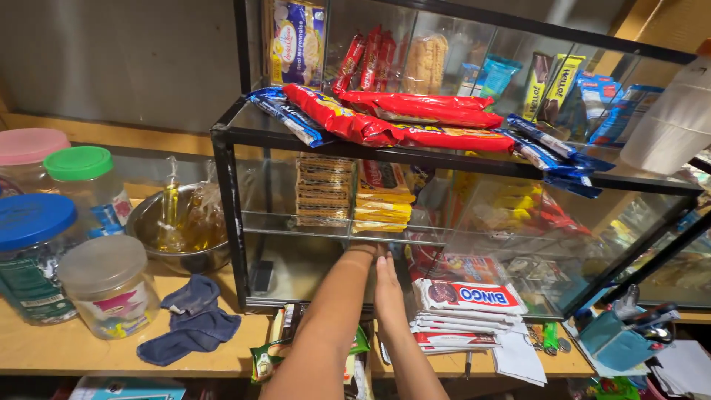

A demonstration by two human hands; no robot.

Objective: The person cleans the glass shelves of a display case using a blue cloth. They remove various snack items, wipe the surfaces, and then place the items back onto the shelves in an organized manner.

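Both my arms reach into the open front of a black-framed glass display case (226, 185). My left hand (361, 254) is bent in at the wrist on the case's bottom level, and its fingers are hidden. Beside it, my right hand (389, 287) lies flat with straight fingers and holds nothing. It is next to a stack of white and red snack packets (468, 298). On the glass shelf just above the hands stand brown biscuit packs (323, 189) and yellow packs (385, 207). Long red packets (415, 118) and blue packets (292, 115) lie on the case's top.
On the wooden counter to the left stand jars with a pink lid (29, 144), a green lid (78, 163) and a blue lid (33, 218), and a clear-lidded jar (107, 285). A steel bowl (185, 226) holds oil pouches. A blue cloth (191, 318) lies near it. A teal holder (618, 337) sits right.
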